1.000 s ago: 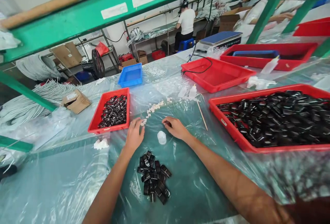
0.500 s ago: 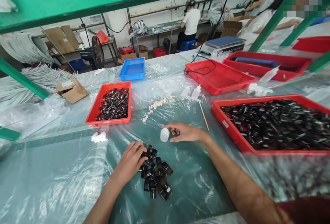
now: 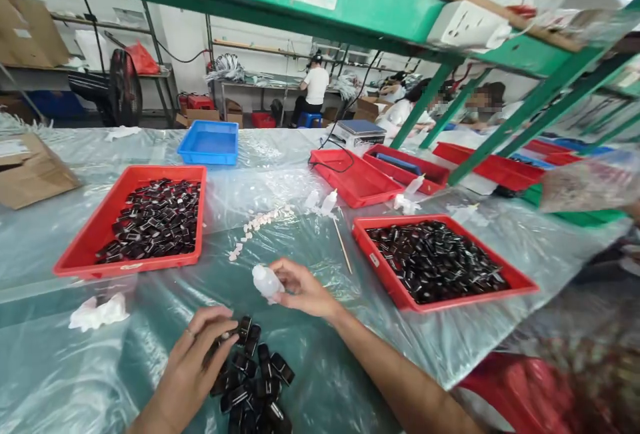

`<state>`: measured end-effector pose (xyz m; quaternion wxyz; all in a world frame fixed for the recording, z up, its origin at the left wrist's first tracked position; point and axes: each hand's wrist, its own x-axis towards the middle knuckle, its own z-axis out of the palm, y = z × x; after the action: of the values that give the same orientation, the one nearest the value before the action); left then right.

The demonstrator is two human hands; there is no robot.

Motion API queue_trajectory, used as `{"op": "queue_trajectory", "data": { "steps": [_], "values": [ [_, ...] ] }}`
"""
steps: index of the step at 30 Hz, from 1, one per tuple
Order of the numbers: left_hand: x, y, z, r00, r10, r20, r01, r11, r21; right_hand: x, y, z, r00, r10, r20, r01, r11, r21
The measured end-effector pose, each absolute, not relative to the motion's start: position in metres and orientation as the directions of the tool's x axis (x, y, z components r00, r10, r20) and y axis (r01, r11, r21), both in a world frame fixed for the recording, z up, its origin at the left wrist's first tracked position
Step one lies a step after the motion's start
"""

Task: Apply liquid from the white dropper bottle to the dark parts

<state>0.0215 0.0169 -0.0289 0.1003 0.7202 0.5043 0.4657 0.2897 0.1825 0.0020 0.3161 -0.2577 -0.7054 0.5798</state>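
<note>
So the left hand [image 3: 193,361] is down on a loose pile of small black plastic parts [image 3: 255,381] near the front edge of the tabletop [image 3: 75,367], which is covered in clear plastic sheeting. Fingers are curled onto the top of the pile, pinching at one of the pieces, though I can't quite tell if it's actually lifted off.

The right hand [image 3: 303,287] is just beyond the pile, closed around a small white squeeze bottle [image 3: 265,281], held tilted with its rounded end pointing left.

Further back on the left there's a red tray [image 3: 80,251] with more black parts laid in it, and on the right a second red tray [image 3: 395,287] heaped with the same kind of parts. Between the two trays runs a curved line of little white pieces [image 3: 255,224], plus a thin wooden stick [image 3: 343,254] lying next to the right tray. A crumpled white wipe [image 3: 97,312] sits in front of the left tray. A blue tray [image 3: 209,143] is way back, and another person in a white shirt [image 3: 315,87] sits at a far bench.
</note>
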Motion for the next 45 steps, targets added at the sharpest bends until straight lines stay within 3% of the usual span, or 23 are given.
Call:
{"op": "queue_trajectory", "data": {
  "steps": [2,6,12,22,29,45],
  "values": [
    [0.023,0.016,-0.022,-0.071,0.858,0.508,0.563,-0.386,0.731,0.291,0.172,0.001,-0.656,0.735,0.171,-0.033,0.199,-0.979],
    [0.026,0.021,-0.002,-0.107,0.899,0.425,0.438,-0.341,0.832,0.299,0.159,0.002,-0.667,0.713,0.216,-0.083,0.216,-0.973],
    [0.027,0.022,0.001,-0.051,0.818,0.573,0.498,-0.476,0.724,0.307,0.148,0.01,-0.665,0.691,0.282,-0.084,0.306,-0.948],
    [0.034,0.02,0.002,-0.042,0.781,0.623,0.526,-0.513,0.679,0.299,0.141,0.016,-0.592,0.693,0.411,-0.065,0.467,-0.882],
    [0.034,0.021,0.005,0.008,0.701,0.713,0.586,-0.581,0.565,0.297,0.131,0.028,-0.593,0.685,0.423,-0.046,0.496,-0.867],
    [0.033,0.023,0.006,0.072,0.696,0.715,0.603,-0.601,0.524,0.301,0.13,0.035,-0.63,0.615,0.475,-0.024,0.596,-0.803]
  ]
}}
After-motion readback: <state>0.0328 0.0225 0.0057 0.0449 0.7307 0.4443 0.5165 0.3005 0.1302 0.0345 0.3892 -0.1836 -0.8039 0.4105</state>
